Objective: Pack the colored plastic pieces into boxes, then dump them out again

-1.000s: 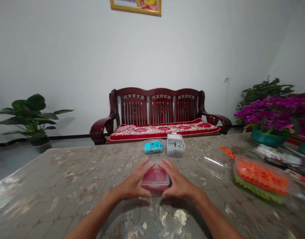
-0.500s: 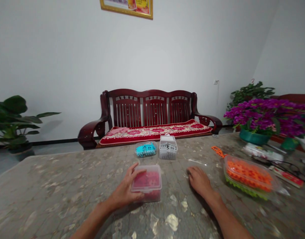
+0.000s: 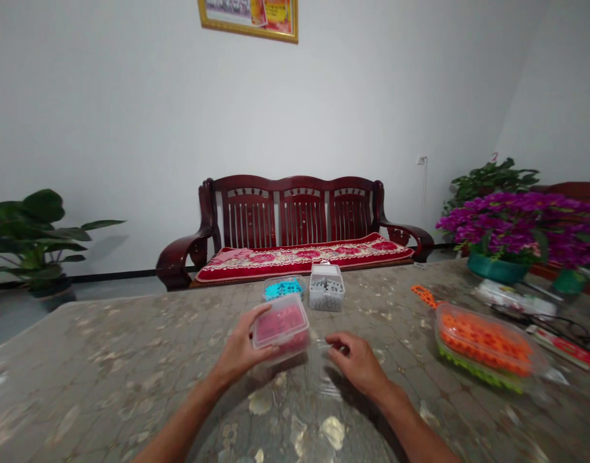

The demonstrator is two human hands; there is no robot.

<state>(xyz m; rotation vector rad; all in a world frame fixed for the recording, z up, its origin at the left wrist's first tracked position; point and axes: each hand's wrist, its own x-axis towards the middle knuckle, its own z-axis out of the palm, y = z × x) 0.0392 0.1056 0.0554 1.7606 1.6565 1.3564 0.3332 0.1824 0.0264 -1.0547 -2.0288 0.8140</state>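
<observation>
My left hand [image 3: 247, 341] grips a lidded clear plastic box [image 3: 281, 325] from its left side, thumb at the front and fingers over the far edge. Pink-red pieces show through the box, which is tilted and raised off the table. To its right, my right hand [image 3: 357, 360] has its fingers curled at the far right edge of a clear, see-through plastic lid or tray [image 3: 326, 379]. Behind the pink box stand a clear tub of blue pieces [image 3: 284, 287], partly covered by it, and a clear box of grey pieces [image 3: 326, 296] with its lid up.
A clear tub of orange pieces [image 3: 485, 337] rests over green ones [image 3: 482, 370] at the right. Beyond are a loose orange strip [image 3: 424, 296], glasses [image 3: 560, 325] and purple flowers in a green pot [image 3: 497, 267]. A wooden bench [image 3: 299, 212] stands behind the table.
My left hand has lifted and tilted the pink box from the table. My right hand has moved left and nearer, and the clear plastic piece has come along with it.
</observation>
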